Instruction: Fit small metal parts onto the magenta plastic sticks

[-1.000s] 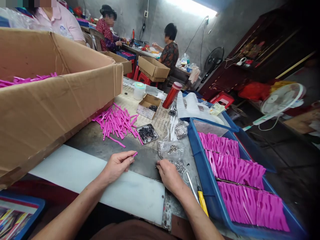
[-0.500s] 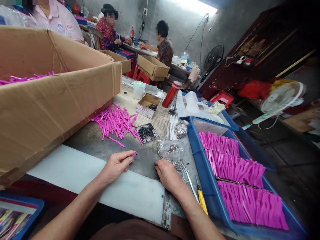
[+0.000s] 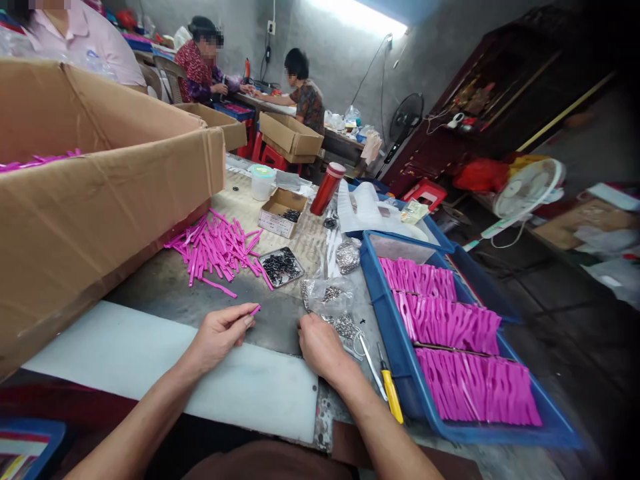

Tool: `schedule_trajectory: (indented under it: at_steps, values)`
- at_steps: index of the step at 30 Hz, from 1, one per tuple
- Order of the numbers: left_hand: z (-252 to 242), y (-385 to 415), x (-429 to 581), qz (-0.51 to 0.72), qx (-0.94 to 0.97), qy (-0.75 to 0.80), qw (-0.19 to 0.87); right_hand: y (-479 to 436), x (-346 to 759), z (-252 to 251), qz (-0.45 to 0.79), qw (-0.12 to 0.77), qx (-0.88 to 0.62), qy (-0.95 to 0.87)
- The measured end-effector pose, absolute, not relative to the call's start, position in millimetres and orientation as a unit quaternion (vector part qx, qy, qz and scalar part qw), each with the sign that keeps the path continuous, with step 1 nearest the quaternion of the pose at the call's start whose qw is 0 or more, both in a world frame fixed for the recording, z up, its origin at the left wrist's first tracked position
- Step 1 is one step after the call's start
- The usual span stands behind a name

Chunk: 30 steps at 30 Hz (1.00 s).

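Observation:
My left hand [image 3: 223, 333] pinches a small pink strip [image 3: 255, 310] above the dark tabletop, its tip showing past the thumb and forefinger. Near the small metal parts [image 3: 341, 325], my right hand [image 3: 323, 347] rests with fingers curled down; whatever its fingertips hold, if anything, is hidden. Beyond my left hand lies a loose heap of pink strips [image 3: 215, 247]. A square tray of small black parts [image 3: 281, 267] sits beside the heap. The plastic bag of metal parts [image 3: 327, 295] lies just past my right hand.
A large cardboard box [image 3: 110, 200] stands at the left, a blue crate [image 3: 440, 430] with rows of pink strips at the right. A yellow-handled tool [image 3: 391, 397], a red flask [image 3: 327, 189] and a small carton [image 3: 277, 223] are on the table. Several people sit farther back.
The whole view has shifted, so the table items appear farther left. Both hands keep nearly the same poses, and the left still pinches the pink strip.

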<state>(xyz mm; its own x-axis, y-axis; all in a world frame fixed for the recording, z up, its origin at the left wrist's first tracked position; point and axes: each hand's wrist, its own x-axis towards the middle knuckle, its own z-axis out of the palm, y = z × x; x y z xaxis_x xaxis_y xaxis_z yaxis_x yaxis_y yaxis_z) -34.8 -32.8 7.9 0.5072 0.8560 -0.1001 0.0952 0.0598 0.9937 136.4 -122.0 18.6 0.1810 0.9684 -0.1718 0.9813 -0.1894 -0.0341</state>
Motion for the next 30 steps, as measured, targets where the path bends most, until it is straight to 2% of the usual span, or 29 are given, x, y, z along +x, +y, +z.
schedule_trajectory:
  at_steps: [7, 11, 17, 23, 30]
  values:
    - [9.6, -31.9, -34.2, 0.324, 0.628, 0.377, 0.599, -122.4, 134.9, 21.8, -0.084, 0.012, 0.79, 0.607]
    - [10.3, -31.9, -33.9, 0.342, 0.64, 0.361, 0.586, -126.1, 136.6, 17.1, -0.099, -0.047, 0.798, 0.593]
    - [5.6, -31.6, -32.9, 0.34, 0.665, 0.347, 0.568, -134.2, 134.2, 12.8, -0.133, -0.255, 0.783, 0.552]
    - [9.3, -37.5, -31.0, 0.311, 0.688, 0.345, 0.558, -136.4, 122.1, 15.2, -0.256, -0.469, 0.717, 0.447]
    - [25.2, -51.6, -26.5, 0.301, 0.679, 0.359, 0.566, -134.1, 107.4, 14.7, -0.375, -0.592, 0.628, 0.339]
